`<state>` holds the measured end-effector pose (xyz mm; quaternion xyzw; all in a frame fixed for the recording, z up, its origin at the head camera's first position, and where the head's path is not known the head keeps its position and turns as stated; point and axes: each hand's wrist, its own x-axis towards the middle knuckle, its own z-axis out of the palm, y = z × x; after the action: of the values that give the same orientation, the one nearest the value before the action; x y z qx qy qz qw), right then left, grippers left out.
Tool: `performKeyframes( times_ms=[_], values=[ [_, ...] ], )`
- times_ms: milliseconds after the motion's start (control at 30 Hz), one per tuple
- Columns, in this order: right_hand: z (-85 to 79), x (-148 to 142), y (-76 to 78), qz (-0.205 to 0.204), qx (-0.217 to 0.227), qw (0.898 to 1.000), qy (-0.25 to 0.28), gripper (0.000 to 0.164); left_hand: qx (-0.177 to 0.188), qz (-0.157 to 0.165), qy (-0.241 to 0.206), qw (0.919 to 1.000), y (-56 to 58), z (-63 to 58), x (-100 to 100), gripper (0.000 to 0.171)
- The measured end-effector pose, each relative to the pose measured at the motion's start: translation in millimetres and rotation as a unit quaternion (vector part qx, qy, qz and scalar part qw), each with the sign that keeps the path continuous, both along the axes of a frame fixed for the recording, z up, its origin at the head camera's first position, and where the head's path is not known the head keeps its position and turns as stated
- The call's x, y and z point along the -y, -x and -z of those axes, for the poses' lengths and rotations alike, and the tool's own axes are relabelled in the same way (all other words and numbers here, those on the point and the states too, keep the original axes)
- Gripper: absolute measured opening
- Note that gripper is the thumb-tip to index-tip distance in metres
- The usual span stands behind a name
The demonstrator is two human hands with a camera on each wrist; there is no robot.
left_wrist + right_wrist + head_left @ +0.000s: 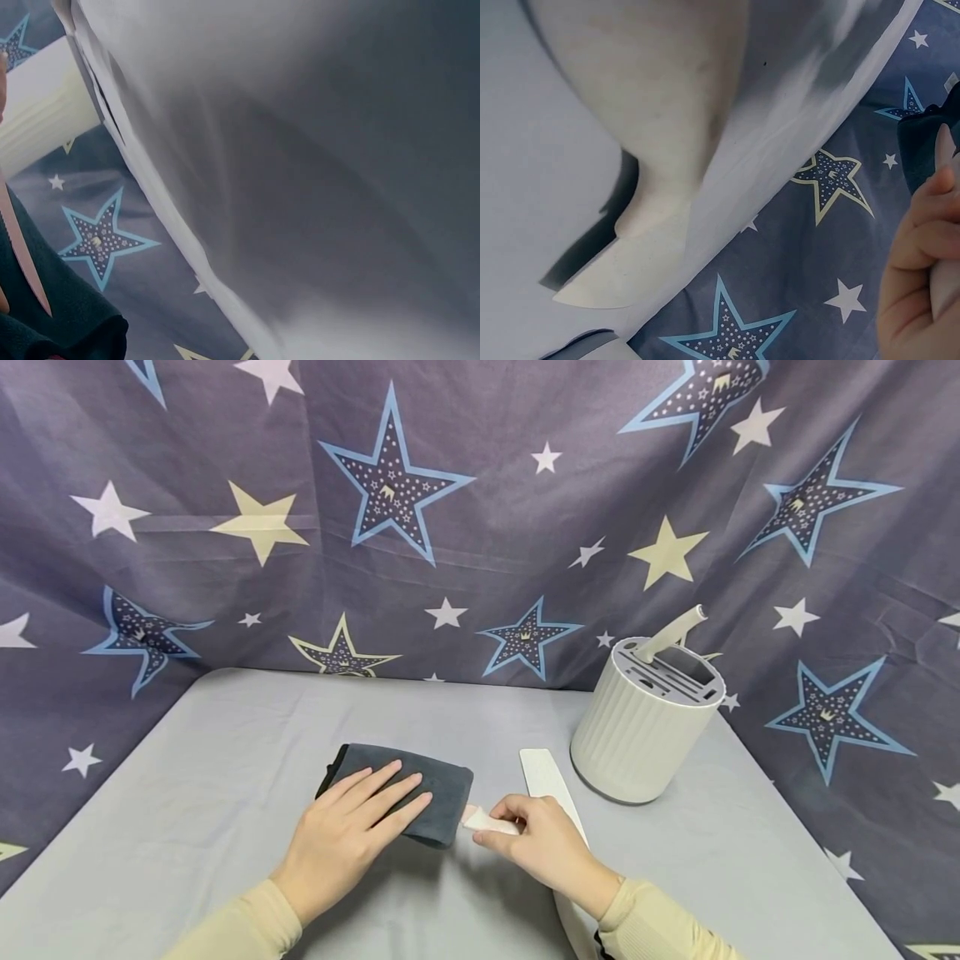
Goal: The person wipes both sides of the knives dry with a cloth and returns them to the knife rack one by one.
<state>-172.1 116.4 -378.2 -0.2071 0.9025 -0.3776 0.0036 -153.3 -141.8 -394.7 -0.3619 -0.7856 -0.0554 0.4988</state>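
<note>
My left hand (348, 831) holds a folded dark grey cloth (442, 789) above the table. Its fingers lie spread across the top; the thumb is hidden. My right hand (536, 839) grips the white handle (487, 821) of a small knife at the cloth's right edge. In the head view most of the blade is hidden by the cloth. The left wrist view shows its pinkish serrated blade (28, 262) lying against the cloth (71, 315). The right wrist view catches the curled fingers of my right hand (922, 262) at its right edge.
A long white knife (546, 772) lies on the grey-covered table (225, 777), partly beneath my right forearm. Behind it stands a ribbed cream knife block (637, 735) with a slotted grey top and one cream handle (671, 633) sticking out. A star-patterned curtain (480, 585) hangs behind.
</note>
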Motion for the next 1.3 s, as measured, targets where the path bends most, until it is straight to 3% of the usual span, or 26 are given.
performKeyframes(
  times_ms=[933, 1300],
  values=[
    [5.5, 2.5, 0.2, -0.012, -0.005, 1.000, -0.020, 0.021, 0.007, -0.001, -0.036, 0.9993, 2.1, -1.7, 2.1, 0.046],
    [7.7, 6.3, 1.3, -0.019, 0.000, 1.000, -0.011, 0.021, 0.002, 0.008, -0.034, 0.9994, 0.2, -3.4, -7.1, 0.043]
  ],
)
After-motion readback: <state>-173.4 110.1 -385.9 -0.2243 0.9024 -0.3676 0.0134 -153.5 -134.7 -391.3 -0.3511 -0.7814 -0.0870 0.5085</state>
